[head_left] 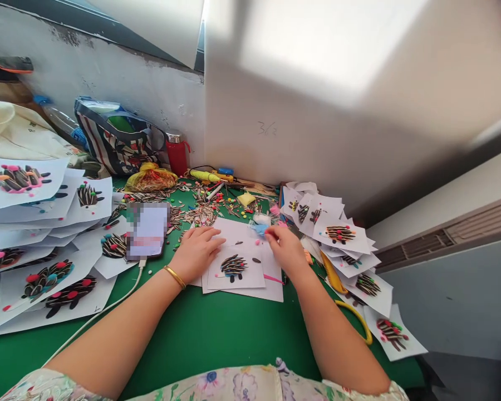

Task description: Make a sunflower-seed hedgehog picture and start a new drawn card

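A hedgehog picture made of sunflower seeds [234,266] lies on a small white card on top of larger white sheets [271,292]. My left hand [198,253] rests on the left side of the sheets, fingers stretched out and holding nothing. Over their upper right, my right hand [284,248] pinches at a lump of blue modelling clay [259,229], which seems to be in clear plastic. White clay [262,219] sits just behind it. A small pink ball [258,242] and a single seed [256,260] lie on the paper below.
Stacks of finished seed pictures stand left [45,223] and right [346,250]. A charging phone [149,231] lies left of my hand. Behind are loose seeds [202,214], a yellow glue gun [205,176] and a red flask [176,156]. Yellow-handled scissors [333,273] lie at right.
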The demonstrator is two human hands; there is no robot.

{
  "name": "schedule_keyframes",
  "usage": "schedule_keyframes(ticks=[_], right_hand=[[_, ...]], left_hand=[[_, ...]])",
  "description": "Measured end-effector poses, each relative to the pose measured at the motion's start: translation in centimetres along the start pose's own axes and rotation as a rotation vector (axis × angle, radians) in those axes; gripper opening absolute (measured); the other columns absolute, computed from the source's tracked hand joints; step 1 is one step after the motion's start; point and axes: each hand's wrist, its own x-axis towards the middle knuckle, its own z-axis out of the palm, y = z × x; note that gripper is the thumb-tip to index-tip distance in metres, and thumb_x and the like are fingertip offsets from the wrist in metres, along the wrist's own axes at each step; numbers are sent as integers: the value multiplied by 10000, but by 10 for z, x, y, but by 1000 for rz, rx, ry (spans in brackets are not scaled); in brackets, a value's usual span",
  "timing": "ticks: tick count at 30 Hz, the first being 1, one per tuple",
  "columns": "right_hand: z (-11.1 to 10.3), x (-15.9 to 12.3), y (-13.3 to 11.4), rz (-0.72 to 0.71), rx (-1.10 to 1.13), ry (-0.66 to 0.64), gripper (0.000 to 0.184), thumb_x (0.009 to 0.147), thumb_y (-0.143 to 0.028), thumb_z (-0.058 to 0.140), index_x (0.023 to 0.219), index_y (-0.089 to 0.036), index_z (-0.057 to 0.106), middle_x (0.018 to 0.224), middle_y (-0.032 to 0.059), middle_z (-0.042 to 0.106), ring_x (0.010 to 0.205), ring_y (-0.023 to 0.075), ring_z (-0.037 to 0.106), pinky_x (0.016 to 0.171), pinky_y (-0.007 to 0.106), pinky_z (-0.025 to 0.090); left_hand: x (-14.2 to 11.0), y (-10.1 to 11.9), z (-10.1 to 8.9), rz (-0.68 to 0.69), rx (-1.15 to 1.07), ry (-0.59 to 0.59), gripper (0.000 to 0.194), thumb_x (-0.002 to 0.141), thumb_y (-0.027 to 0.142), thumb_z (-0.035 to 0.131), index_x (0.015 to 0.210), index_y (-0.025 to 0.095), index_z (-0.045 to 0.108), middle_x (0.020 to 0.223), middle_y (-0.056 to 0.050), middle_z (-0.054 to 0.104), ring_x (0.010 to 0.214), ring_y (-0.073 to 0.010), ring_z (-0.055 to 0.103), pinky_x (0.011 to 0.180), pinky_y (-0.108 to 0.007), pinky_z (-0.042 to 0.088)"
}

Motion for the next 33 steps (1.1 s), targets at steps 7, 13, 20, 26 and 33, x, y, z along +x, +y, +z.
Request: schedule_keyframes(ticks=[7, 13, 20, 26, 33], right_hand=[[18, -35, -33, -206, 343, -28, 99, 877, -235, 553, 952, -228, 618, 876, 27, 632, 810, 173, 574, 730, 290, 460], [24, -50, -48, -357, 408, -42, 55, 856, -179, 575, 893, -219, 568, 839, 15, 608, 790, 158, 557, 727, 284, 463], [23, -55, -47, -306, 350, -47, 70, 883, -254, 612, 920, -222, 562, 808, -7, 641, 734, 140, 580, 678, 259, 458], [9, -38, -19, -284, 112, 46, 111, 934, -258, 523, 894, -197, 606, 855, 46, 674, 823, 182, 591, 767, 302, 431], [6, -20, 7, -44, -314, -76, 215, 930, -191, 506, 894, -212, 716, 1022, 60, 722, 1026, 239, 542, 854, 374, 339]], left_hand=[[1, 34, -15, 66, -269, 117, 255, 918, 350, 553, 1106, 218, 663, 1089, -77, 688, 1008, -226, 607, 883, -379, 433], [-8, 62, -17, -16, -546, -9, 183, 923, 354, 555, 938, 227, 686, 832, -13, 698, 781, -160, 615, 730, -284, 445], [-7, 62, -19, -135, -681, -27, 172, 893, 361, 591, 895, 218, 686, 837, -10, 702, 771, -147, 617, 715, -261, 464], [-3, 54, -19, -248, -670, 142, 209, 878, 393, 604, 845, 199, 674, 795, -8, 692, 730, -138, 610, 698, -259, 485], [0, 45, -14, -292, -694, 159, 205, 830, 393, 659, 905, 206, 692, 853, -16, 710, 771, -151, 634, 716, -273, 512]])
